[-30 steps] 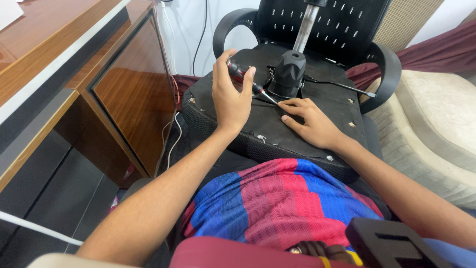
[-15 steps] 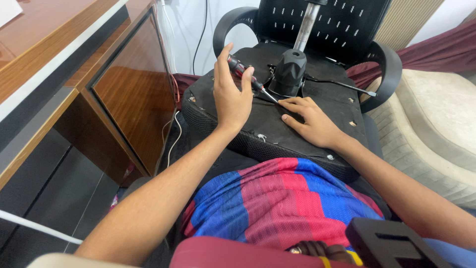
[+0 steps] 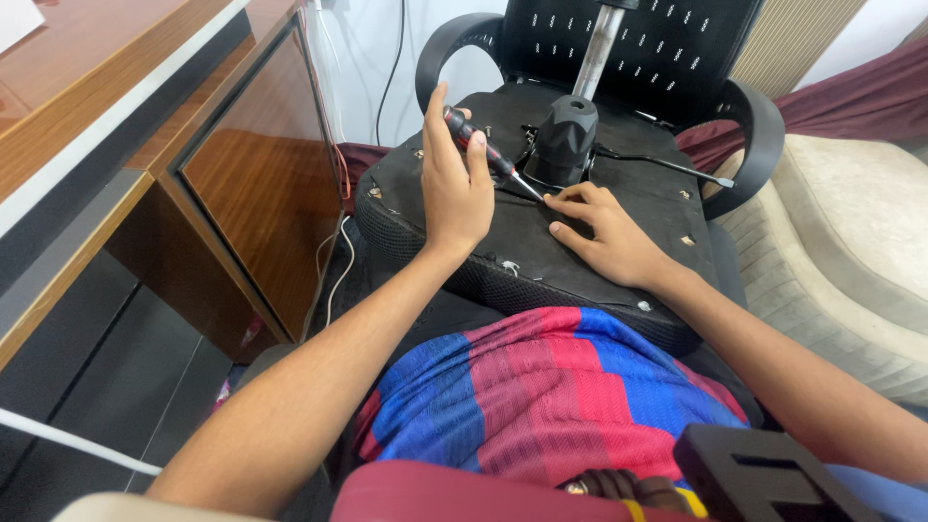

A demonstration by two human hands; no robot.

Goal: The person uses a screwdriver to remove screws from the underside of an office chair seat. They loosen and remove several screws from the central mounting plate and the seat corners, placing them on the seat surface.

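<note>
The left hand [image 3: 452, 188] has straightened its fingers along the red-and-black-handled screwdriver [image 3: 483, 153] since a second ago, still pinching it between thumb and fingertips. The tip meets the upturned black office chair seat [image 3: 503, 246] near its middle, beside the black cone-shaped column base [image 3: 565, 140]. The right hand [image 3: 604, 237] lies spread, fingertips at the tip.

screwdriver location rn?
Head view, upper centre: the screwdriver is held in the left hand, its tip down on the upturned chair seat by the right hand, beside the black column mount.
</note>
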